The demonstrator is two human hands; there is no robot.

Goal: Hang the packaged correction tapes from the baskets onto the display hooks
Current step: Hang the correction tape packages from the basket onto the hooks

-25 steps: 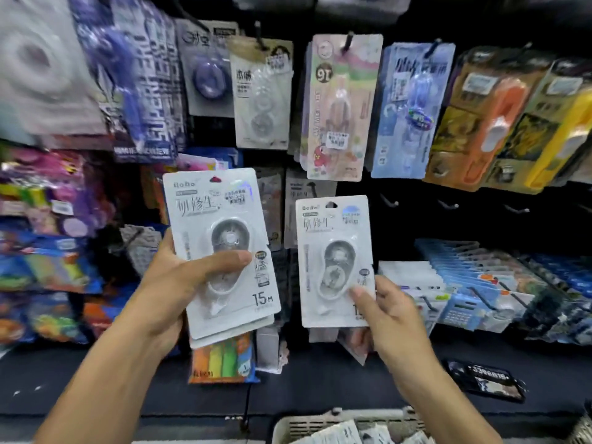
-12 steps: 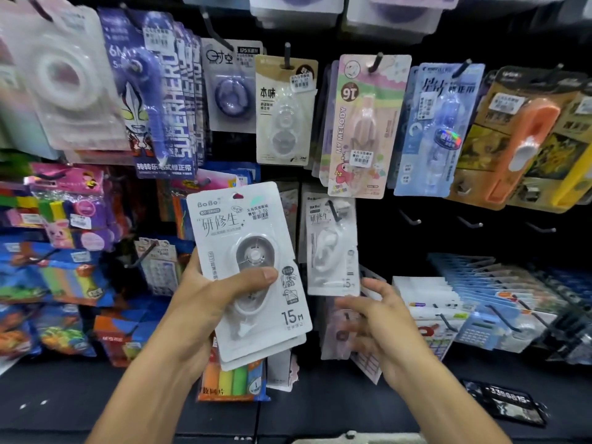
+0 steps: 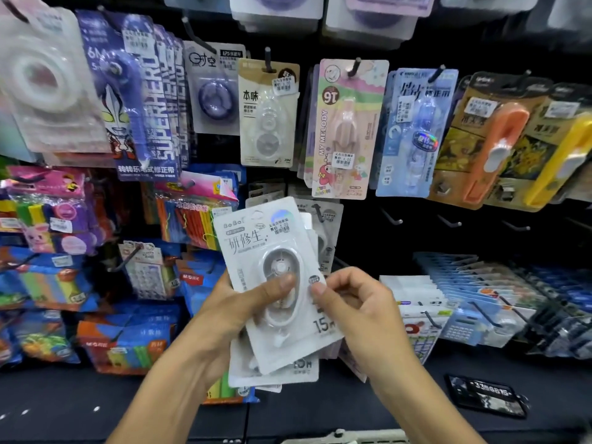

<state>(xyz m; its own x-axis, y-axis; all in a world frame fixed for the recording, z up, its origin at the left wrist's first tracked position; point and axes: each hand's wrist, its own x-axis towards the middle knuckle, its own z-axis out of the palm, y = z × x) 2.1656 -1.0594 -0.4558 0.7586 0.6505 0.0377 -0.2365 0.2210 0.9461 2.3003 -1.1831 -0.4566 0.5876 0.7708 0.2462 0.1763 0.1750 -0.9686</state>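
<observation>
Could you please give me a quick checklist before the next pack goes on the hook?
1. Left hand holds the stack: ok.
2. Right hand pinches the top pack's right edge: ok.
3. Top pack separated from the stack: not ok.
4. Hang hole clear: cannot tell.
5. Target hook already carrying a matching pack: ok.
6. Room left on that hook: cannot tell.

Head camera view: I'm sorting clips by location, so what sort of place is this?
Likely a stationery shop aisle: packaged correction tapes hang on display hooks, several with price stickers.
</observation>
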